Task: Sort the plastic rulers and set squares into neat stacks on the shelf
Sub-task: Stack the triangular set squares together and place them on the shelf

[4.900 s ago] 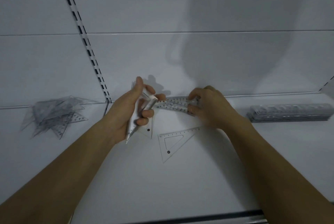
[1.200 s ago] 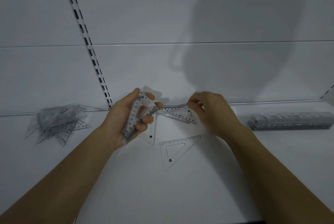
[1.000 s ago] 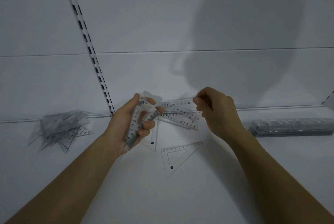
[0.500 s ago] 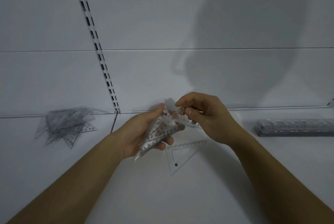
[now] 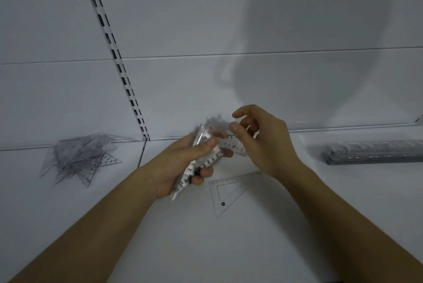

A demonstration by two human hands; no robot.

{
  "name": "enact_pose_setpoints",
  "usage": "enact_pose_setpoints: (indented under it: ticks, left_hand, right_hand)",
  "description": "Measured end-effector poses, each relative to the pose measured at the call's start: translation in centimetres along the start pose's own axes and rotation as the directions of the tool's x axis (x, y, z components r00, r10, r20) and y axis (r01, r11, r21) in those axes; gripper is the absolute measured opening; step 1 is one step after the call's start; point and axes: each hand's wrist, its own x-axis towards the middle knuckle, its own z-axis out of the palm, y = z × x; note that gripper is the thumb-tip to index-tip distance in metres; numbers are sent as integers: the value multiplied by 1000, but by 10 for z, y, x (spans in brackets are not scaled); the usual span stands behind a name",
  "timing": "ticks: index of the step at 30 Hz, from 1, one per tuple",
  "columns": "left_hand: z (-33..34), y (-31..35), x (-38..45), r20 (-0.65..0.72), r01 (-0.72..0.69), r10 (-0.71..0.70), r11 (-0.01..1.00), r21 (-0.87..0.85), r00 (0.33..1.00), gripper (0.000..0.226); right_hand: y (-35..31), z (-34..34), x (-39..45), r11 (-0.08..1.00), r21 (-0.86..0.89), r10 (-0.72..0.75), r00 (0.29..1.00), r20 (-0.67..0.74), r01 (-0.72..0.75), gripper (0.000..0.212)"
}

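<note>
My left hand (image 5: 180, 163) grips a bundle of clear plastic set squares (image 5: 198, 163), held edge-up above the white shelf (image 5: 206, 244). My right hand (image 5: 258, 143) hovers just to the right of the bundle, thumb and fingers apart, holding nothing. One clear set square (image 5: 230, 189) lies flat on the shelf below my right hand. Another set square (image 5: 235, 145) shows partly between my hands; I cannot tell whether it rests on the shelf.
A loose heap of clear set squares (image 5: 80, 157) lies at the left of the shelf. A neat stack of clear rulers (image 5: 375, 152) sits at the far right. A slotted upright (image 5: 119, 58) runs up the white back wall.
My right hand brought a set square over to the bundle in my left hand and has let go; its fingers are now apart. The view shifted slightly left.
</note>
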Motion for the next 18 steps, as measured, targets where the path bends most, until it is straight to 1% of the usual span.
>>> enact_pose_setpoints:
  ticks: [1,2,3,5,7,8,11,13,15,18]
  left_hand:
    - [-2,1,0,-11,-14,14,1000,-25,1000,31]
    - [-3,2,0,-17,-22,22,999,-45,1000,29]
    - [-3,3,0,-26,-28,27,998,-61,999,28]
    - [-5,3,1,-61,-29,23,995,-96,998,29]
    - [-5,4,3,-89,-31,20,993,-118,996,32]
    - [-5,5,3,-96,-33,22,992,-122,995,34]
    - [-6,7,3,-116,-26,9,989,-142,993,37]
    - [-6,8,3,-140,-25,2,986,-163,990,36]
    - [-7,9,3,-169,-36,6,984,-174,986,35]
    - [-10,10,4,-199,-48,10,981,-189,980,34]
  right_hand:
    - [6,-2,2,997,-76,25,1000,13,-24,20]
    - [12,-5,4,985,-167,53,997,59,-42,24]
    - [18,-7,4,966,-255,88,987,134,-51,32]
    - [25,-8,5,921,-387,174,937,303,-46,52]
    - [24,-7,4,888,-458,243,888,390,-42,63]
    - [24,-6,4,882,-470,252,882,398,-39,64]
    - [24,-4,6,891,-451,224,904,363,-40,56]
    - [25,-4,7,892,-452,208,906,369,-21,53]
    - [25,-5,6,890,-457,191,904,382,5,52]
    - [24,-8,7,895,-446,182,910,372,3,56]
